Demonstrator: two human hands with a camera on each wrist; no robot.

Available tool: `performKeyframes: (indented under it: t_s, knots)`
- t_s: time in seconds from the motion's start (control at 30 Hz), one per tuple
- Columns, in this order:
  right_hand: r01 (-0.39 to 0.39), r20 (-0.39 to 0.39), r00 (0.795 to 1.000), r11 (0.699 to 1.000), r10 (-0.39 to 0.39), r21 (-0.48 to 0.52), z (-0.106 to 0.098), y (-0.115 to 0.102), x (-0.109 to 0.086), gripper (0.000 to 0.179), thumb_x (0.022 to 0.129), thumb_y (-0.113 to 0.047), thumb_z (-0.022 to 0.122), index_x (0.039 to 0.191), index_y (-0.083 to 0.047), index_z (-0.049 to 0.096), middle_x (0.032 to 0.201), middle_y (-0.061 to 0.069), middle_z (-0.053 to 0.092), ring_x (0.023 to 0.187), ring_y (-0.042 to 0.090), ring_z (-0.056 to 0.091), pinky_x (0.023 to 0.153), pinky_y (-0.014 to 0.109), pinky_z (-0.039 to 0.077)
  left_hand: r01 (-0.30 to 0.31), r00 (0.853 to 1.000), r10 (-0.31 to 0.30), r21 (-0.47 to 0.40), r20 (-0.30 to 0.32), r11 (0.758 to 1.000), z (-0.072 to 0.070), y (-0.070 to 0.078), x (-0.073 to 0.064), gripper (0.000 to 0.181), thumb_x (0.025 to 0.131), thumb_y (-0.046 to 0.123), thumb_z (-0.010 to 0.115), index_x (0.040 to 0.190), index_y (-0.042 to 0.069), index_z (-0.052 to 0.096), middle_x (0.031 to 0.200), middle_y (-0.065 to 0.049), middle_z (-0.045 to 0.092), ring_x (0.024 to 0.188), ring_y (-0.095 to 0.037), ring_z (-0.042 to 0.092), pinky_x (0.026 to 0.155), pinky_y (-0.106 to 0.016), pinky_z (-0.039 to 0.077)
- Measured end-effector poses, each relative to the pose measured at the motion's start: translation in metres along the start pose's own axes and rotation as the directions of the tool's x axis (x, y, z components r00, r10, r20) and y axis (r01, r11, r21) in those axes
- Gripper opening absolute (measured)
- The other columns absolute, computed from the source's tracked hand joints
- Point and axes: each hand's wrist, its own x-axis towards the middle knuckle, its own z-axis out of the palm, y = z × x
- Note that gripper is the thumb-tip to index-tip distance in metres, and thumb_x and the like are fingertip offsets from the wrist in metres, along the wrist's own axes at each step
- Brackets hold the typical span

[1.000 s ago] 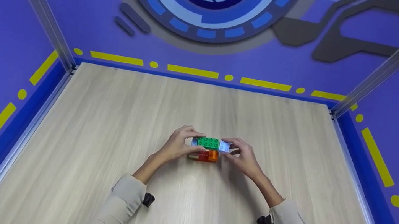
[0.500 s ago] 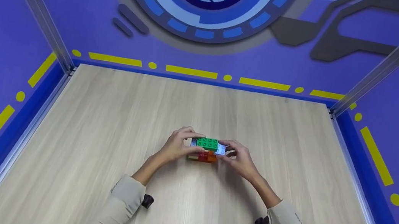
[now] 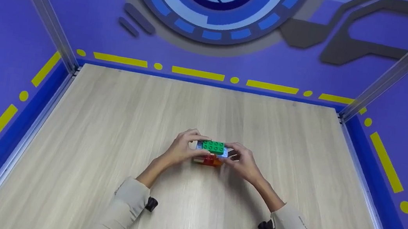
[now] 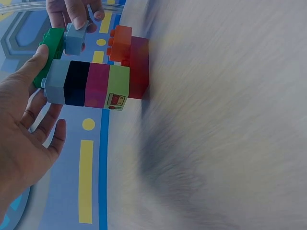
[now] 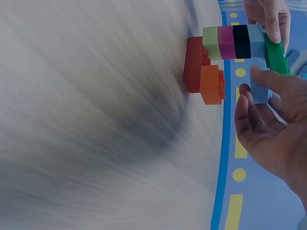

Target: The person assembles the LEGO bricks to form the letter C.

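Observation:
My left hand (image 3: 183, 146) steadies the top of a brick stack, its thumb against a green brick (image 3: 213, 146). That brick overhangs a column of a light blue brick (image 4: 56, 82), a black brick (image 4: 76, 83), a magenta brick (image 4: 97, 85) and a lime brick (image 4: 119, 86) with a printed face. The column rises from a red brick (image 4: 139, 67), which also bears an orange brick (image 4: 121, 44). My right hand (image 3: 247, 162) pinches another light blue brick (image 5: 259, 86) beside the green brick's overhanging end, above the orange brick and apart from it. Whether it touches the green brick I cannot tell.
The structure stands on a wood-grain tabletop (image 3: 190, 215). Blue printed panels (image 3: 211, 62) wall in its back and sides, with metal posts at the corners. Each forearm carries a small black wrist camera (image 3: 151, 204).
The right hand has moved left with its light blue brick, which now lies partly hidden under the green brick's right end. My left hand has stayed nearly still.

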Motion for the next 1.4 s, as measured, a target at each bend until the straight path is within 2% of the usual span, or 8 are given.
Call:
performKeyframes:
  t_s: [0.2,0.3,0.53,0.77,0.87,1.07,1.23,1.4]
  knots:
    - [-0.007,-0.013,1.000,1.000,0.007,0.009,-0.0004,-0.0060,0.0013,0.036,0.088,0.003,0.075,0.123,0.006,0.067,0.117,0.024,0.070,0.097,0.033,0.072,0.085,0.044,0.060,0.009,1.000,-0.009,-0.006,0.023,1.000,-0.0022,0.0000,0.0035,0.041,0.082,0.026,0.086,0.118,0.009,0.076,0.100,-0.011,0.067,0.096,-0.022,0.057,0.084,-0.049,0.048]
    - [-0.021,-0.022,1.000,0.999,0.021,0.029,-0.0005,-0.0055,0.0013,0.036,0.088,0.002,0.076,0.123,0.005,0.068,0.116,0.023,0.071,0.097,0.033,0.072,0.086,0.045,0.060,0.025,0.998,-0.025,-0.003,0.050,1.000,-0.0035,0.0006,0.0042,0.041,0.083,0.026,0.086,0.119,0.009,0.075,0.102,-0.011,0.066,0.100,-0.024,0.057,0.088,-0.047,0.047]
    - [-0.050,-0.051,0.997,0.994,0.055,0.095,0.0025,0.0026,-0.0001,0.036,0.085,-0.002,0.081,0.120,0.001,0.072,0.111,0.020,0.073,0.093,0.027,0.072,0.082,0.035,0.060,0.040,0.997,-0.042,0.026,0.070,0.999,-0.0049,0.0010,-0.0002,0.042,0.085,0.031,0.084,0.121,0.010,0.075,0.102,-0.007,0.064,0.100,-0.023,0.056,0.088,-0.040,0.045]
    - [-0.147,-0.033,0.987,0.972,0.156,0.181,0.0022,0.0008,-0.0014,0.038,0.086,-0.001,0.080,0.122,0.000,0.071,0.115,0.020,0.072,0.101,0.027,0.070,0.085,0.023,0.058,0.056,0.996,-0.057,0.013,0.068,0.998,-0.0040,0.0015,-0.0024,0.043,0.086,0.031,0.083,0.121,0.009,0.074,0.106,-0.009,0.065,0.104,-0.023,0.056,0.095,-0.053,0.046]
    - [-0.161,-0.028,0.985,0.967,0.170,0.195,0.0016,0.0007,-0.0018,0.039,0.086,-0.001,0.079,0.123,0.000,0.070,0.117,0.020,0.071,0.103,0.030,0.069,0.085,0.022,0.057,0.057,0.996,-0.059,0.030,0.073,0.998,-0.0043,0.0027,-0.0014,0.043,0.085,0.032,0.084,0.121,0.010,0.074,0.105,-0.008,0.066,0.104,-0.023,0.057,0.094,-0.045,0.045]
    - [-0.119,-0.052,0.990,0.978,0.130,0.171,0.0014,0.0018,-0.0029,0.038,0.085,-0.002,0.080,0.121,0.002,0.070,0.112,0.021,0.072,0.097,0.026,0.070,0.083,0.022,0.057,0.023,0.995,-0.031,0.083,0.094,0.996,-0.0062,0.0061,0.0028,0.043,0.085,0.035,0.083,0.120,0.011,0.076,0.102,-0.007,0.067,0.098,-0.025,0.059,0.087,-0.035,0.041]
    - [-0.054,-0.071,0.996,0.993,0.062,0.106,0.0011,-0.0013,-0.0023,0.037,0.085,-0.003,0.081,0.120,0.002,0.071,0.107,0.021,0.073,0.089,0.022,0.071,0.077,0.019,0.056,0.023,0.995,-0.033,0.112,0.094,0.993,-0.0080,0.0078,0.0045,0.041,0.084,0.035,0.084,0.118,0.012,0.076,0.101,-0.007,0.067,0.097,-0.029,0.059,0.090,-0.040,0.040]
    - [-0.058,-0.070,0.996,0.995,0.064,0.082,0.0019,-0.0028,-0.0013,0.038,0.084,0.000,0.080,0.120,0.002,0.070,0.109,0.021,0.073,0.091,0.027,0.071,0.077,0.022,0.057,0.023,0.995,-0.034,0.110,0.097,0.994,-0.0086,0.0074,0.0051,0.042,0.084,0.035,0.084,0.118,0.012,0.076,0.101,-0.007,0.067,0.098,-0.030,0.060,0.092,-0.043,0.039]
